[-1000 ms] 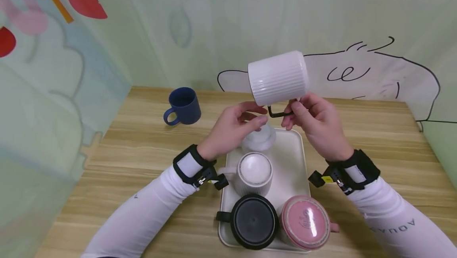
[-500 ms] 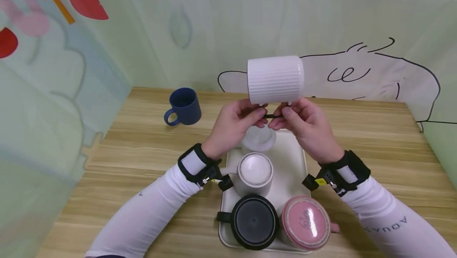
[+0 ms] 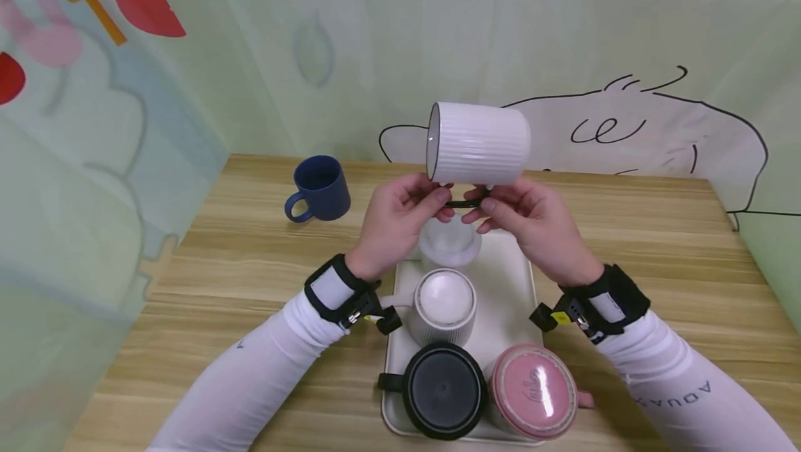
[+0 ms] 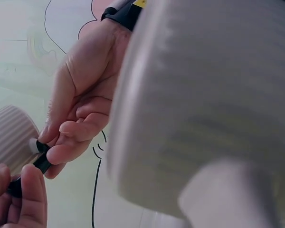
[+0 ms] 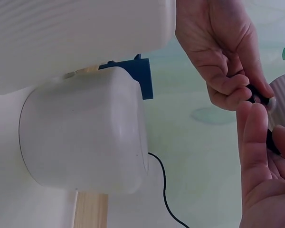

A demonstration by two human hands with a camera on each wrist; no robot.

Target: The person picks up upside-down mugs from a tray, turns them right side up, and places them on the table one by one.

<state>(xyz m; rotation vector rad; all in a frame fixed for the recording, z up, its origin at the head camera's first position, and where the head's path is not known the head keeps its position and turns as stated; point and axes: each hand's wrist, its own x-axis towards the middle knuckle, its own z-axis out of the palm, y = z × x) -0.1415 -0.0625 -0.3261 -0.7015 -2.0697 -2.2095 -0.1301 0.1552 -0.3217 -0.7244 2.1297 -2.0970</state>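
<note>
Looks partway: black mug [image 3: 444, 391], pink mug [image 3: 533, 391], pale ribbed cup [image 3: 444, 299] and whitish cup [image 3: 450, 243] sit on the tray [image 3: 510, 288] (the pink clearly base-up); white mug [image 3: 482, 144] and blue mug [image 3: 328, 191] are off it. Blue's upright on the surface [image 3: 250, 264], left of the tray. White mug is mid-air by the tray's far end: ribbed, thin dark rim, sideways, mouth left, black handle [image 3: 462, 204] down. Left hand [image 3: 400, 219] and right hand [image 3: 538, 226] both pinch that handle, fingers curled.

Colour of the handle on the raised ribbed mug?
Black. The handle of the white ribbed mug shows best in the head view, though partly covered.
</note>
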